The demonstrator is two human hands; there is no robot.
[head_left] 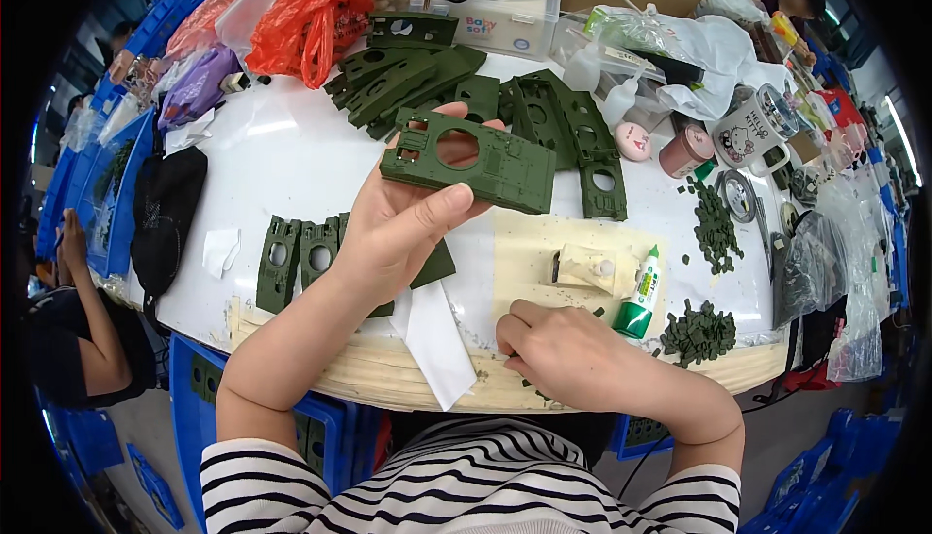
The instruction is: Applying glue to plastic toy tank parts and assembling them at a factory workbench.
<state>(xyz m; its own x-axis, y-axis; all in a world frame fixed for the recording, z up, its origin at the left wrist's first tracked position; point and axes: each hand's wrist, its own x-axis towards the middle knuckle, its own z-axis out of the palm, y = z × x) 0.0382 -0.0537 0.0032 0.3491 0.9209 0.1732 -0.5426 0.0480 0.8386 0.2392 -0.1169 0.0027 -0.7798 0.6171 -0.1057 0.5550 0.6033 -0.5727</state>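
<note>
My left hand (388, 228) holds up a dark green plastic model tank hull (515, 167), thumb on its near edge and fingers behind it. A large round hole goes through the hull, and a fingertip shows past its far edge. Low at the table's front edge, my right hand (568, 350) is curled with its fingertips pressed together; whatever they pinch is hidden. Small dark green bits (544, 393) lie just beneath it. Beyond the right hand are a cream-coloured block (585, 270) and a white-and-green glue bottle (641, 293) lying slanted.
More green hulls (408, 83) are stacked at the back, with others (280, 264) at the left. Two heaps of small green parts (699, 332) lie right. A white mug (752, 131), red bag (311, 15), black pouch (167, 218) and folded white paper (437, 340) surround the work spot.
</note>
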